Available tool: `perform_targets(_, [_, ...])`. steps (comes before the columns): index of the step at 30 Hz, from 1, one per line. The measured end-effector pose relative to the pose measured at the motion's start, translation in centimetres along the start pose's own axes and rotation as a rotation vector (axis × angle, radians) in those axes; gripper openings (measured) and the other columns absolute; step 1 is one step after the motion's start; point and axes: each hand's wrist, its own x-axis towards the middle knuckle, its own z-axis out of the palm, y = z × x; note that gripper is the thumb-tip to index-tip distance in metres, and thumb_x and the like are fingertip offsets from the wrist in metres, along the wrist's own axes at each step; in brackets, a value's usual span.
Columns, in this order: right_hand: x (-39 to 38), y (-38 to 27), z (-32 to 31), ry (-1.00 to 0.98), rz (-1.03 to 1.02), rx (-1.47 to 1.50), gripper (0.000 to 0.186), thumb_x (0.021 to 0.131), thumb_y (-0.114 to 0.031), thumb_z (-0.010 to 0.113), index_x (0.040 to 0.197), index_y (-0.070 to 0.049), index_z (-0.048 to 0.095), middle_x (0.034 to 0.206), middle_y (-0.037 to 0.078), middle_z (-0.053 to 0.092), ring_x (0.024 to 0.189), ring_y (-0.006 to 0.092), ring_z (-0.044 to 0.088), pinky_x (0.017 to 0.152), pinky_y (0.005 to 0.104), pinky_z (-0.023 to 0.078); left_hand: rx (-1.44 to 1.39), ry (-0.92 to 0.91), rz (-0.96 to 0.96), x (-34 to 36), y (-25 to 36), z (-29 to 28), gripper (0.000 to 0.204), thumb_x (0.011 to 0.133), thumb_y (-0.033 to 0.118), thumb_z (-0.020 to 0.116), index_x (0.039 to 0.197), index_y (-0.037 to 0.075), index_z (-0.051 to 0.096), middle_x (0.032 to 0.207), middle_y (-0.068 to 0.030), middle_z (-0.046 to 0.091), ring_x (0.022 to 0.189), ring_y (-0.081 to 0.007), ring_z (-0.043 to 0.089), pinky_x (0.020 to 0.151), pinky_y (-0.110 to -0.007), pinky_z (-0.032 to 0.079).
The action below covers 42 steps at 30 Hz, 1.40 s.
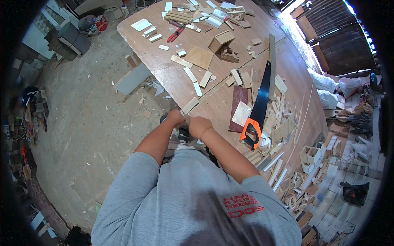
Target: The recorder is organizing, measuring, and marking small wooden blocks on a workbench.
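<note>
At the near edge of the wooden table (230, 106), my left hand (176, 117) and my right hand (199, 126) meet low in the middle of the head view, fingers closed. What they hold is too small or hidden to make out. Just beyond them a pale wooden piece (190, 105) lies on the table corner. To the right of my right hand lie a hand saw (262, 98) with an orange handle, a dark red board (239, 93) and a pale square piece (241, 114).
Wood offcuts (287, 123), red-handled pliers (175, 33) and a small wooden box (221, 40) cover parts of the table. A grey board (131, 80) is on the concrete floor (102, 123) at left. Stacked wooden pieces (312, 160) and white sacks (324, 84) stand at right.
</note>
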Motion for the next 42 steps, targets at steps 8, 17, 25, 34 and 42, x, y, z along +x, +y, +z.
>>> perform_targets(8, [-4.0, -1.0, -3.3, -0.016, 0.013, -0.099, 0.031, 0.084, -0.015, 0.047, 0.111, -0.007, 0.061, 0.094, 0.018, 0.066, 0.087, 0.0318, 0.065, 0.071, 0.0435, 0.052, 0.133, 0.074, 0.066, -0.1, -0.5, 0.3, 0.039, 0.069, 0.031, 0.065, 0.083, -0.005, 0.067, 0.089, -0.0245, 0.065, 0.086, -0.0370, 0.064, 0.077, -0.042, 0.051])
perform_targets(17, [5.0, -1.0, -3.0, -0.253, 0.019, -0.133, 0.029, 0.079, -0.017, 0.053, 0.100, -0.004, 0.067, 0.107, 0.019, 0.064, 0.098, 0.0304, 0.063, 0.081, 0.0406, 0.050, 0.153, -0.055, 0.030, -1.6, 1.2, -1.3, 0.036, 0.074, 0.027, 0.061, 0.097, 0.000, 0.067, 0.108, -0.0215, 0.062, 0.102, -0.0334, 0.060, 0.087, -0.040, 0.048])
perform_targets(25, [7.6, -1.6, -2.8, -0.356, -0.051, -0.304, 0.026, 0.077, -0.012, 0.054, 0.095, -0.002, 0.069, 0.105, 0.019, 0.064, 0.096, 0.0306, 0.064, 0.081, 0.0396, 0.050, 0.149, -0.079, 0.037, 0.3, -0.6, 0.1, 0.033, 0.074, 0.021, 0.060, 0.100, 0.001, 0.066, 0.110, -0.0207, 0.061, 0.103, -0.0328, 0.060, 0.087, -0.039, 0.048])
perform_targets(34, [10.5, -0.3, 1.7, -0.334, -0.016, -0.224, 0.038, 0.080, -0.019, 0.056, 0.115, -0.005, 0.059, 0.106, 0.018, 0.064, 0.096, 0.0306, 0.064, 0.082, 0.0409, 0.050, 0.132, -0.061, 0.113, 0.7, -1.2, 0.6, 0.031, 0.074, 0.015, 0.062, 0.103, 0.007, 0.067, 0.109, -0.0177, 0.063, 0.102, -0.0317, 0.060, 0.086, -0.039, 0.049])
perform_targets(42, [6.9, -0.1, -0.4, -0.274, -0.052, -0.294, 0.036, 0.083, -0.020, 0.050, 0.117, -0.006, 0.054, 0.103, 0.018, 0.065, 0.093, 0.0330, 0.064, 0.079, 0.0430, 0.051, 0.103, -0.015, 0.263, -0.9, 0.4, -0.8, 0.035, 0.068, 0.032, 0.067, 0.082, 0.000, 0.068, 0.087, -0.0230, 0.065, 0.083, -0.0368, 0.064, 0.074, -0.042, 0.051])
